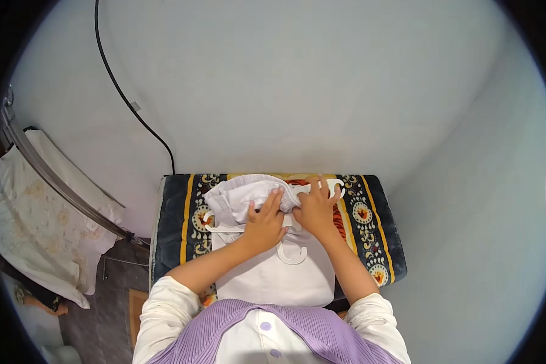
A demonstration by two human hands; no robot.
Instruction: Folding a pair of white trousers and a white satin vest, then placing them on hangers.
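A white garment (273, 277) with a gathered waistband (292, 199) lies on a patterned cover, its upper part folded back. Across it rests a white plastic hanger (227, 229), with its hook (292, 260) towards me and its notched ends at either side. My left hand (266, 225) lies over the middle of the hanger, fingertips on the folded cloth; its grip is not clear. At the waistband's right edge, my right hand (316, 207) has thumb and forefinger on the cloth. Its other fingers spread over the hanger's right arm.
The dark patterned blanket (168, 227) covers a table against a pale wall (300, 91). A black cable (136, 113) runs down the wall. To the left, a metal rail (68, 195) stands near hanging embroidered clothes (41, 214). A side wall (473, 227) rises on the right.
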